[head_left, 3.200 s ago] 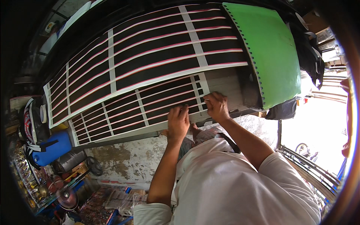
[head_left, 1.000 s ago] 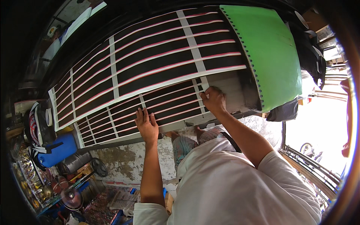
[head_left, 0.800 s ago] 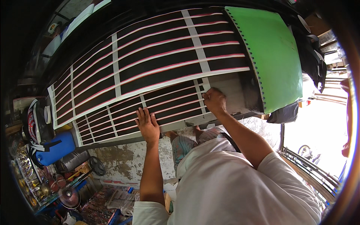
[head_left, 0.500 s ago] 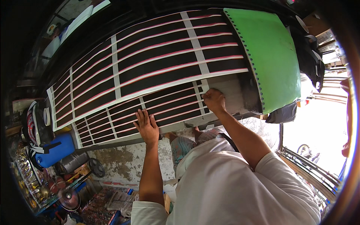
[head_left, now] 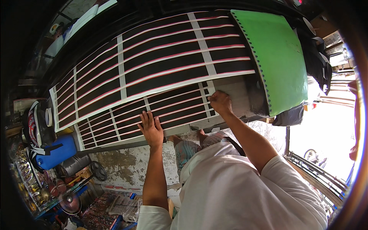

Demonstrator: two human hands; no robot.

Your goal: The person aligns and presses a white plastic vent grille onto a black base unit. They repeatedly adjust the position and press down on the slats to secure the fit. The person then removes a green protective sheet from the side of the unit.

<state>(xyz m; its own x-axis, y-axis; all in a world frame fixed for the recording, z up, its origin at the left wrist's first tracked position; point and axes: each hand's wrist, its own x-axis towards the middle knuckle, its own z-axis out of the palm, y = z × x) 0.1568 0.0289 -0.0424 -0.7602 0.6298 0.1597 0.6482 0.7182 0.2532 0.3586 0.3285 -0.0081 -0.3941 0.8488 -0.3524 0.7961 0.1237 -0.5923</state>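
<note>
A smaller sheet (head_left: 174, 102) with black blocks parted by white and reddish lines lies on the worktable. My left hand (head_left: 151, 128) rests flat on it near its front edge, fingers spread. At the sheet's right end my right hand (head_left: 220, 102) is closed, with fingertips pinched at the edge. Whatever those fingers hold, if anything, is too small or hidden to make out. A larger sheet (head_left: 161, 57) of the same pattern covers the table behind and overlaps the smaller one's far side.
A green board (head_left: 278, 57) with a row of dark notches along its left side lies at the right end. The grey tabletop (head_left: 235, 90) shows beside my right hand. On the left are a blue container (head_left: 57, 153), a fan (head_left: 70, 202) and crowded shelves.
Both hands stay in nearly the same places on the smaller sheet. The whole view has shifted very slightly.
</note>
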